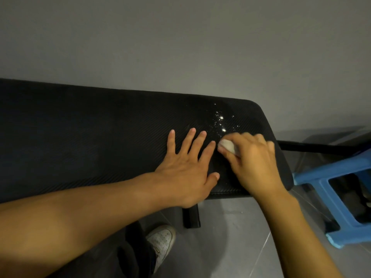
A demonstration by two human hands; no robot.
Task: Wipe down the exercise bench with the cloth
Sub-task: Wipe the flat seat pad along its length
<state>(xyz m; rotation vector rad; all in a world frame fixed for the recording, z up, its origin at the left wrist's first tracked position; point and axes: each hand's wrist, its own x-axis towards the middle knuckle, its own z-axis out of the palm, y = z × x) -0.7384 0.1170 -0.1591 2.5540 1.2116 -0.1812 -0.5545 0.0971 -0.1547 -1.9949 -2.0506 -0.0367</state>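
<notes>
1. Bench padding (90,137), black with a fine ribbed texture, runs across the view from the left edge to a rounded end on the right, set against a plain grey wall (180,47).
2. The left hand (186,167) lies flat on the padding, palm down, fingers straight and spread, holding nothing.
3. The right hand (253,159) has its fingers curled round a small white cloth (226,145), bunched into a wad and pressed to the bench surface just beside the left hand's index fingertip.
4. Only a little of the cloth shows past the fingers, and this hand looks slightly blurred, so the exact grip is hard to make out.
5. White specks (220,122) are scattered on the padding just beyond the cloth, near the bench's right end.
6. A black bench leg (191,216) drops to the grey tiled floor (230,247) below the left wrist.
7. A blue plastic stool (321,199) stands on the floor to the right of the bench end.
8. A white shoe (162,243) rests on the tiles between the two forearms.
</notes>
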